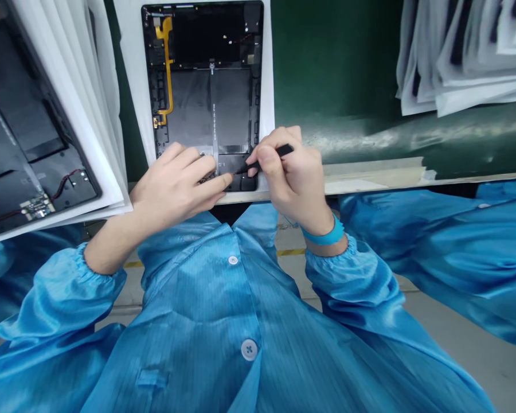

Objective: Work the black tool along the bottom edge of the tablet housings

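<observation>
An opened black tablet housing [236,109] lies on a white sheet [131,74] at the table's front edge, with an orange flex cable [169,86] along its left side. My left hand [176,180] rests over the housing's lower left, fingers spread and the index fingertip on its lower part; nothing shows in its grasp. My right hand [294,172] pinches a thin black tool [262,160], whose tip points down-left at the housing's lower edge, close to my left fingertip. My left fingers partly hide the bottom components.
At the left, another opened tablet housing [21,132] lies on a stack of white sheets [86,115]. More layered white sheets [460,74] are at the upper right on the green table [335,69]. Blue-clothed legs of another person [464,246] are at the right.
</observation>
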